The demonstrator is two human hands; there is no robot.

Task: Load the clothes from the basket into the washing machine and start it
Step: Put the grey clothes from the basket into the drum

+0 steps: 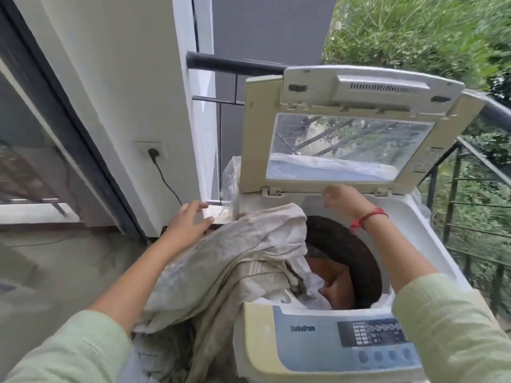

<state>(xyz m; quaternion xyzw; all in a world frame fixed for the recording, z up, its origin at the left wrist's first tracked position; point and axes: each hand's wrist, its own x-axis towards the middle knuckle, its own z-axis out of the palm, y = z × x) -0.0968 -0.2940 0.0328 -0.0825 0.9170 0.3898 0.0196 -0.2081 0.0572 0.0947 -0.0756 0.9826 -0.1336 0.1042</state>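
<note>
item: laundry load, part done; washing machine (401,214), top-loading, lid (351,87) raised upright at 12 o'clock of the drum (359,252); contents of drum: an orange garment (334,275) low inside, a white piece (318,294) at its 7 o'clock, and one end of a large pale sheet (235,258) over them; the sheet is only partly in; most of it lies across the rim at 9 o'clock and hangs down the machine's outer side toward 7 o'clock; basket: not in view, so what remains in it cannot be told; left hand (188,219): fingers spread, above the sheet's far edge at 10 o'clock, holding nothing; right hand (341,196): fingers loosely apart by the lid's hinge edge at 12 o'clock; whether they touch it cannot be told; left to do, by judgement: push the sheet in, shut the lid, press the control panel (370,333) at 6 o'clock; plug (153,153) sits in the wall socket
</note>
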